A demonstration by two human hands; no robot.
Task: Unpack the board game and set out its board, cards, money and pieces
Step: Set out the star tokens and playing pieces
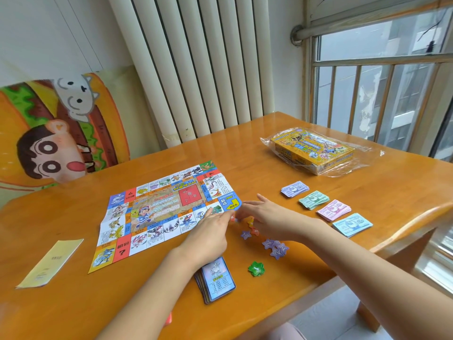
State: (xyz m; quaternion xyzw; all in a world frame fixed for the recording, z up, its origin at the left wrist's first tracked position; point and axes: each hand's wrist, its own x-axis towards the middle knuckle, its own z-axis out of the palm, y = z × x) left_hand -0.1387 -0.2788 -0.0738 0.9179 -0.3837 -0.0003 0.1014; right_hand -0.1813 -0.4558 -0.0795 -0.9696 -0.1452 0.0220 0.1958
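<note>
Big picture first: the table (73, 303) already has most of the game laid out. The board (157, 212) is unfolded flat on the left-middle, with its long side running away from you toward the upper right. The box (312, 149) sits in its plastic wrap at the far right, well apart from everything else. Four money stacks (313, 200) are lined up in a diagonal row on the right, and the cards (218, 280) are in one pile close to you, partly under your left wrist.

So I'd say you're down to sorting the pieces. The purple stars (275, 246) are bunched under your right forearm and the green star (256, 268) sits just right of the cards.

The bit that matters is the orange stars (250, 221). They lie just off the board's near right corner, right where your two sets of fingertips meet. Your right hand (262, 214) is over them, so it's the nearer one. Your left hand (210, 229) comes in from the board side with fingers stretched out, gripping nothing I can see. The right fingertips are blurry, so I can't tell whether they're pinching a star.
</note>
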